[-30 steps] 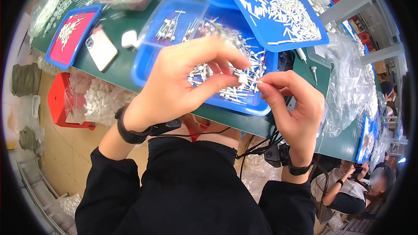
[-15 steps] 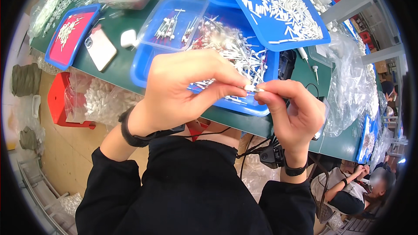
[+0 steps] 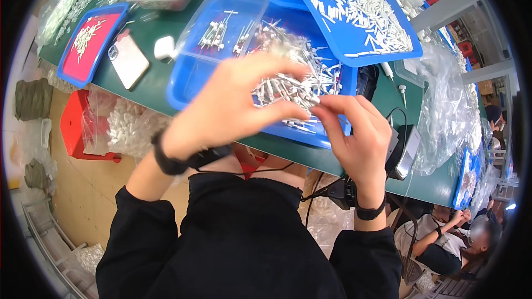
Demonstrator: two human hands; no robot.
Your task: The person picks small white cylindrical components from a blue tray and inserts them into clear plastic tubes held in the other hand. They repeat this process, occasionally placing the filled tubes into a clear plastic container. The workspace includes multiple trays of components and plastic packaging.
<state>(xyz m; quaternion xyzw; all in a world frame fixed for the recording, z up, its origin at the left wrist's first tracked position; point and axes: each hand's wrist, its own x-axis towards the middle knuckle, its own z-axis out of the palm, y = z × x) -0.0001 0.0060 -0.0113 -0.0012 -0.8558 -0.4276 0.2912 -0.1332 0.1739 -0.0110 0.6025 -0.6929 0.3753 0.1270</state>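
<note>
My left hand, a little blurred, is above the near part of a large blue tray. Its thumb and fingers are spread apart, with nothing between them. My right hand is over the tray's right side. Thumb and forefinger pinch together there at a small white part, whose exact shape is hard to make out against the heap behind. That heap consists of many thin metal pins with white plastic ends. A clear plastic box with more such pins sits across the tray's left side.
A tilted blue tray of white tubes overlaps the far right. Leftward are a phone, a white case and a red-bottomed tray. A grey device with a cable lies rightward. Another person sits at lower right.
My hands were together at a small white piece; now they are apart. The left hand has opened and moved away leftward, and the right hand has shifted slightly left, still pinching.
</note>
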